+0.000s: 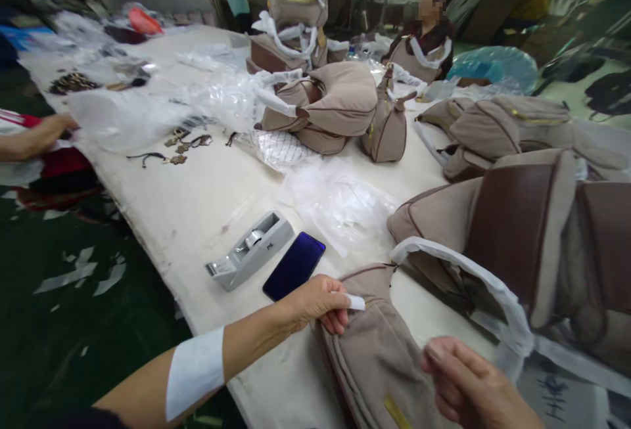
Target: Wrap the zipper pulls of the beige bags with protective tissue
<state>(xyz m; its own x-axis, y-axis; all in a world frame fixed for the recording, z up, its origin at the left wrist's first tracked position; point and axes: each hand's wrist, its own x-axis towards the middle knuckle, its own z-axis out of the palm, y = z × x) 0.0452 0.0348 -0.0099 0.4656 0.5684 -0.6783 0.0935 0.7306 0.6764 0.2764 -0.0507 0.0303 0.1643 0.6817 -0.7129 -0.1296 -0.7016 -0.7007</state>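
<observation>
My left hand (329, 303) pinches a small white strip (357, 302) between thumb and fingers, above the top of a taupe fabric bag (379, 343). The bag lies in front of me, with a yellow zipper piece near its lower edge. Over the bag's right side hovers my right hand (468, 380), its fingers curled and thumb pressed to them, slightly blurred. Whatever those fingertips may hold is hidden. A bag handle wrapped in white paper (458, 261) arches to the right of both hands. A wide white patch (195, 371) is stuck on my left forearm.
A grey tape dispenser (254, 245) and a dark phone (294, 266) lie left of the bag. Clear plastic (340, 202) sits beyond. Taupe and brown bags (522, 232) crowd the right. Another person's hand (42, 136) touches plastic at the left edge; other people are at the back.
</observation>
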